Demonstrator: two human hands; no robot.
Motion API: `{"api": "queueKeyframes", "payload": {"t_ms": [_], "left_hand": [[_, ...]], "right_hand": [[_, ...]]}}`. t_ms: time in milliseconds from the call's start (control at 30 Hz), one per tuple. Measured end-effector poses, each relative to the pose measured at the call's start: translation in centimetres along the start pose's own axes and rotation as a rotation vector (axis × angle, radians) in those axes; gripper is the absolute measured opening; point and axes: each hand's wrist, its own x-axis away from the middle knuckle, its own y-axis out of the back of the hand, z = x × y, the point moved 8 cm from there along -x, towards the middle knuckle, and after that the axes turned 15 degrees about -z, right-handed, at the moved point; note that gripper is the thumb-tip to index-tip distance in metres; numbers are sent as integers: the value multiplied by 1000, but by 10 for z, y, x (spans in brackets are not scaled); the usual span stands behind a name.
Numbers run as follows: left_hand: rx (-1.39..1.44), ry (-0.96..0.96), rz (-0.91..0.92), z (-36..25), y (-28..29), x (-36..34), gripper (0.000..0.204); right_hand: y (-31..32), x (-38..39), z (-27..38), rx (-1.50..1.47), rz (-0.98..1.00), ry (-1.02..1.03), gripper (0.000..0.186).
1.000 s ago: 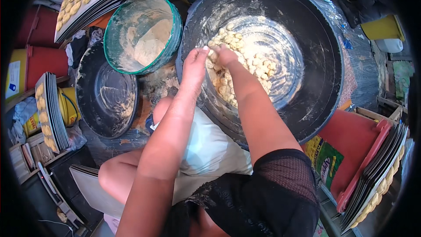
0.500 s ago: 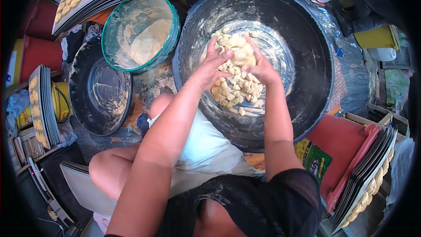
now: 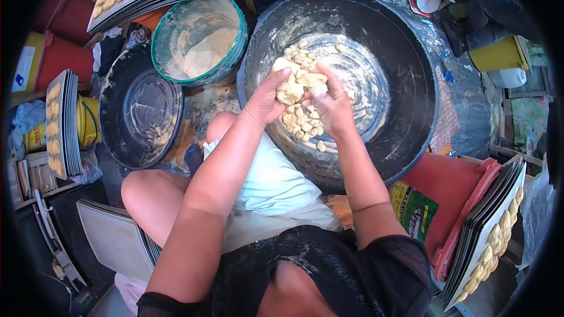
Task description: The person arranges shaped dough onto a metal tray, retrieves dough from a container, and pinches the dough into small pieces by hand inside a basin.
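My left hand [image 3: 267,98] is wrapped round a clump of pale yellow dough [image 3: 288,93], the thumb lying over it. Close beside it, my right hand [image 3: 333,105] grips the right end of the dough with fingers and thumb. Both hands are above the large black basin [image 3: 408,82], toward its left side. Small dough lumps [image 3: 303,127] lie piled on the basin floor below my hands, and several more sit just beyond them. Flour streaks coat the floor and wall of the basin. My fingers and the clump hide part of the pile.
A green tub [image 3: 226,64] holding flour stands left of the basin, beside a shallower black basin [image 3: 141,114]. Stacked trays [image 3: 141,1] with shaped dough rise at the far left; more trays [image 3: 490,246] lean against a red bin [image 3: 437,194] at right.
My hands have come closer together and closed round dough from the pile. The pile below looks smaller, and the whole view has shifted slightly.
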Motion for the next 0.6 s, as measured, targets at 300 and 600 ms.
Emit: {"api": "queueKeyframes", "payload": {"t_ms": [300, 600], "left_hand": [[-272, -129, -56, 7, 1, 18, 54], [-325, -69, 62, 17, -11, 33, 54]], "right_hand": [[38, 24, 59, 380, -191, 449, 31], [7, 24, 44, 678, -17, 583, 18]]}}
